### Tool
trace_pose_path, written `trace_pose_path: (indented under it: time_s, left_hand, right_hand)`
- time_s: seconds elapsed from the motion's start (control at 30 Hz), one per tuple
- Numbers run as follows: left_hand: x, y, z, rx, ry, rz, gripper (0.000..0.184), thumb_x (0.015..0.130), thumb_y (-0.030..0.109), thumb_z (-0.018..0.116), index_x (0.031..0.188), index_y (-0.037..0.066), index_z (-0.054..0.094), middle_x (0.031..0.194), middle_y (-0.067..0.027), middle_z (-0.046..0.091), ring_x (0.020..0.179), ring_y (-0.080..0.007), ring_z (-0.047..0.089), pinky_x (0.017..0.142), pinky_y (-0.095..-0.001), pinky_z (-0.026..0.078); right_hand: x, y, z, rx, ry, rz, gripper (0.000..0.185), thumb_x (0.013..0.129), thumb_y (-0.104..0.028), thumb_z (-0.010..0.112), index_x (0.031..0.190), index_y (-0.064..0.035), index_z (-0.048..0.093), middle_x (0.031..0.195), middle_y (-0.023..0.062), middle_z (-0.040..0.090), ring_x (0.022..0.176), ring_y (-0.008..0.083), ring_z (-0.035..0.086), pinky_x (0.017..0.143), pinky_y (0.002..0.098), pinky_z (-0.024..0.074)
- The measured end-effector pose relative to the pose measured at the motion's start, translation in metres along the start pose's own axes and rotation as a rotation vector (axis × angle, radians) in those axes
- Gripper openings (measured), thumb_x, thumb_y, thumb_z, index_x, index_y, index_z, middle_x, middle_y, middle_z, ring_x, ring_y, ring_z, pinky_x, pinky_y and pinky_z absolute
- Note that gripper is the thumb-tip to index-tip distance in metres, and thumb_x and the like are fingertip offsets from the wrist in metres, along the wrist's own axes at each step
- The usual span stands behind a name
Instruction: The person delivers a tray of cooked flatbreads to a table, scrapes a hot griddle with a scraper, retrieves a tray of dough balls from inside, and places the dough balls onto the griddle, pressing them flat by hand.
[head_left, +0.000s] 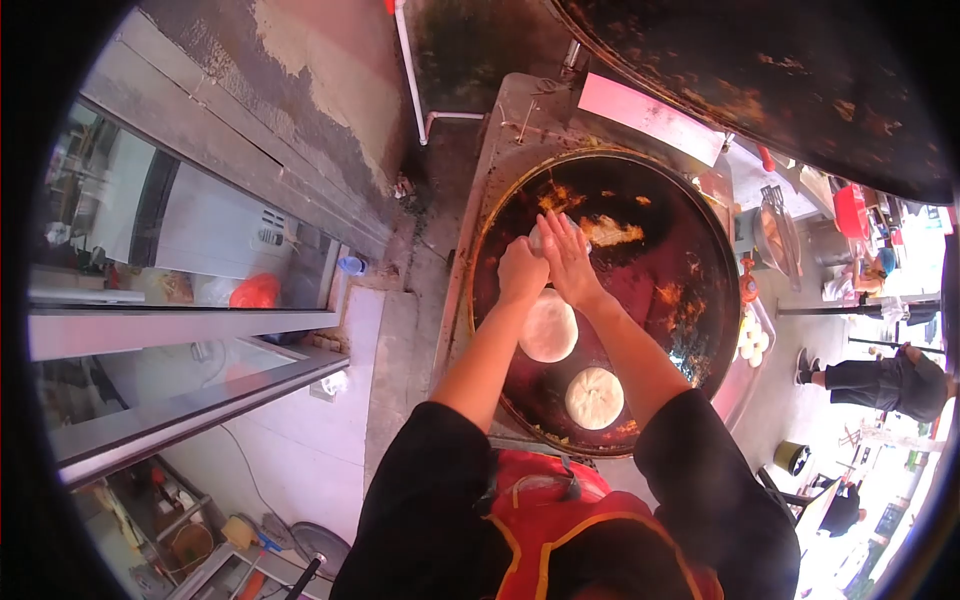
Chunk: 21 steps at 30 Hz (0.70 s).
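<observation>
Both my hands are together over a large round black griddle [650, 340]. My left hand [523, 272] is closed, with its fingers curled against the other hand. My right hand [567, 255] lies with its fingers stretched out, pointing away from me. Something pale, partly covered, shows between and under the hands; I cannot make out its full shape. Just below my wrists, a smooth flat dough round [548, 328] sits on the griddle. Closer to me rests a second dough round [595, 398], with pleats gathered at its middle.
A big dark lid [780, 80] is raised over the griddle's far right side. White dough balls [752, 338] sit beyond the right rim. A metal wire skimmer [780, 235] and a red container [852, 212] stand farther right. A person [890, 383] is at the far right. Glass windows [200, 220] line the left.
</observation>
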<state>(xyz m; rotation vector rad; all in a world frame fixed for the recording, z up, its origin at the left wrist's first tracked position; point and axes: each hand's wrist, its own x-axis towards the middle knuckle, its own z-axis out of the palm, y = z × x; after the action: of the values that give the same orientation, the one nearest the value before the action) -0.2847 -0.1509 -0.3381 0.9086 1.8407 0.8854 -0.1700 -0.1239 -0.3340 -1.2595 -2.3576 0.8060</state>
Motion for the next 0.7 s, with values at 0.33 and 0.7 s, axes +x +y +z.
trace_pose_path:
  time_s: [0.33, 0.7]
  left_hand:
    - [-0.090, 0.004, -0.084, 0.081, 0.106, 0.268, 0.023, 0.085, 0.017, 0.061, 0.105, 0.004, 0.060, 0.087, -0.0133, 0.066, 0.083, -0.0236, 0.065, 0.071, -0.0342, 0.049]
    - [-0.148, -0.005, -0.115, 0.074, 0.065, 0.174, 0.025, 0.088, 0.018, 0.056, 0.107, 0.002, 0.060, 0.093, -0.0150, 0.067, 0.089, -0.0263, 0.065, 0.077, -0.0340, 0.049]
  right_hand:
    - [0.003, 0.008, 0.015, -0.427, 0.039, -0.168, 0.057, 0.095, -0.032, 0.042, 0.142, -0.0016, 0.028, 0.147, 0.0181, 0.027, 0.137, 0.0343, 0.024, 0.111, 0.0474, 0.0180]
    - [-0.010, -0.001, 0.023, -0.401, -0.014, -0.233, 0.067, 0.094, -0.042, 0.040, 0.142, 0.0020, 0.023, 0.146, 0.0215, 0.026, 0.137, 0.0363, 0.021, 0.111, 0.0483, 0.0163]
